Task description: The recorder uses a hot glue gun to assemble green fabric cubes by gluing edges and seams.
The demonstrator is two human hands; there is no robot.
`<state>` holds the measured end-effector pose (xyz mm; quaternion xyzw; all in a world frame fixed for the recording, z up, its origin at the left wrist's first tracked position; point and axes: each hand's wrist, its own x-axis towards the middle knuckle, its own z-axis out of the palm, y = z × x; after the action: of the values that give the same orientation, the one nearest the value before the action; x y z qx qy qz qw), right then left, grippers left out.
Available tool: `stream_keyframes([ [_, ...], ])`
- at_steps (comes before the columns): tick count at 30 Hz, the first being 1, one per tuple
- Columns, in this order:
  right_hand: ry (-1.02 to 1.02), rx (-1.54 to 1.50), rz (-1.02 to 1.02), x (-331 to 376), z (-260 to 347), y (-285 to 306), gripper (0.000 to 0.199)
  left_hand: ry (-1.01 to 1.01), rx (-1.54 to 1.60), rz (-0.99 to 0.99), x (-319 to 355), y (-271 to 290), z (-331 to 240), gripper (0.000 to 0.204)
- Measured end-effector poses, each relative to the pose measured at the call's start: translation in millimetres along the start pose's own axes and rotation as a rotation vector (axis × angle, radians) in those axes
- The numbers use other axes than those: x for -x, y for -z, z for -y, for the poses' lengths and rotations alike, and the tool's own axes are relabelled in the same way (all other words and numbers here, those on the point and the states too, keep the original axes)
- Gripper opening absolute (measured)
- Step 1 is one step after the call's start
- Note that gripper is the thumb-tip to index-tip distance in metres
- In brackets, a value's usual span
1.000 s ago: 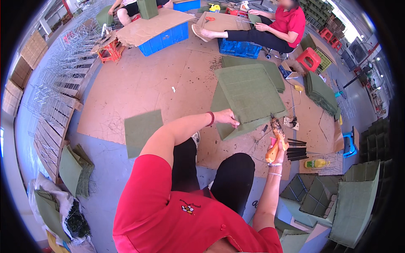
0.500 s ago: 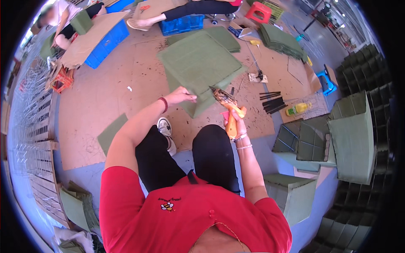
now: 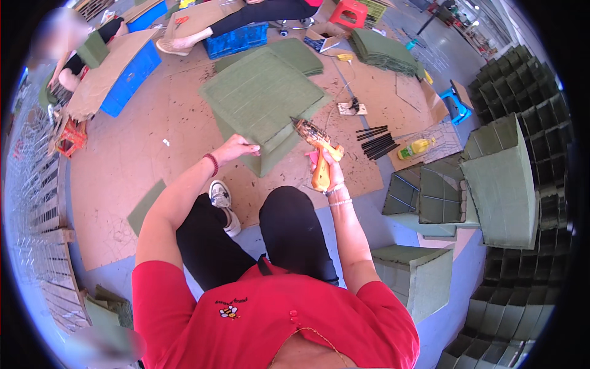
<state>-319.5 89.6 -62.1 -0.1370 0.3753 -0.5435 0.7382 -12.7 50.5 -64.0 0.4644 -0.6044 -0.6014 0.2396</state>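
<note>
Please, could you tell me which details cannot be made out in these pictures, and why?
In the head view:
Left hand: whether it pinches the upper green sheet; its own back hides the palm.
Orange glue gun: whether its tip touches the sheet; one angle leaves depth unclear.
Right hand: some fingers, hidden behind the gun.
Seated co-worker: head, cut off by the top edge.
Yellow bottle: label details, too small.

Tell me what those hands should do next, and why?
Maybe the right hand should guide the orange-handled tool along the edge of the green sheet toward the left hand, because the tool's dark tip is close by that edge, and the left hand is at the sheet's near corner.
</note>
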Motion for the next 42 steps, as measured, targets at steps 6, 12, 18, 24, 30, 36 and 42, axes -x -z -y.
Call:
stream_keyframes([
  [6,0.073,-0.090,0.009,-58,42,23,0.023,0.046,-0.062,-0.021,2,-4,-9,0.030],
  [12,0.154,-0.125,-0.009,-83,56,22,0.022,0.047,-0.050,-0.031,-1,-6,-9,0.030],
  [18,0.243,-0.292,0.045,-97,34,36,0.028,0.074,-0.033,-0.029,-5,-9,-13,0.028],
  [24,0.182,-0.312,0.292,-63,-31,25,0.060,0.013,-0.031,-0.114,-1,-14,-8,0.027],
  [30,0.127,-0.370,0.294,-71,-44,22,0.064,-0.002,-0.053,-0.048,-8,-35,-20,0.027],
  [36,0.391,-0.216,0.210,-101,-19,20,0.062,-0.138,0.020,-0.131,-53,-68,0,0.032],
  [42,0.305,-0.320,0.295,-106,33,26,0.060,-0.224,0.361,-0.342,-112,-130,-28,0.027],
])
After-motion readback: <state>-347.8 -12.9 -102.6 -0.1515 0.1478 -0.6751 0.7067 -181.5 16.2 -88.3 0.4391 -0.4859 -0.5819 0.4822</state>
